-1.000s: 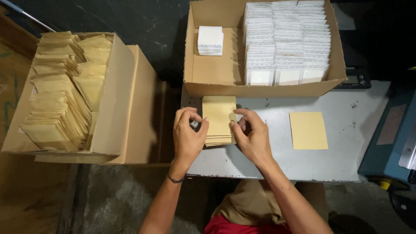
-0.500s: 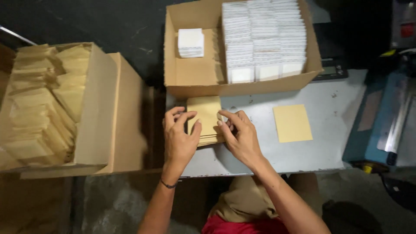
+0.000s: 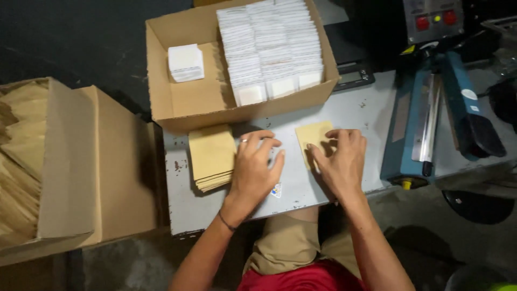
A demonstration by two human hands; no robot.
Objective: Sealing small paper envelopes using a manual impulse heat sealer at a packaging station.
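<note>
Tan paper envelope (image 3: 314,139) lies flat on the grey table (image 3: 355,110), pinned under the fingers (image 3: 323,156) of the right hand (image 3: 340,161). That hand is palm down, fingers spread and slightly curled over the envelope's near edge, pressing it rather than pinching it. The left hand (image 3: 256,167) rests palm down just beside it, fingers loosely together and pointing away from the body, gripping nothing; a ring shows on one finger and a thin band on the wrist. Both forearms reach up from the lap, converging toward the table. Just left of the left hand sits a stack of tan envelopes (image 3: 211,157), its edge near the thumb. Beyond both hands stands an open cardboard box (image 3: 183,102) filled with rows of white packets (image 3: 272,48). Right of the right hand lies a blue heat sealer (image 3: 431,116). Far left, a second carton (image 3: 81,161) holds more tan envelopes.
</note>
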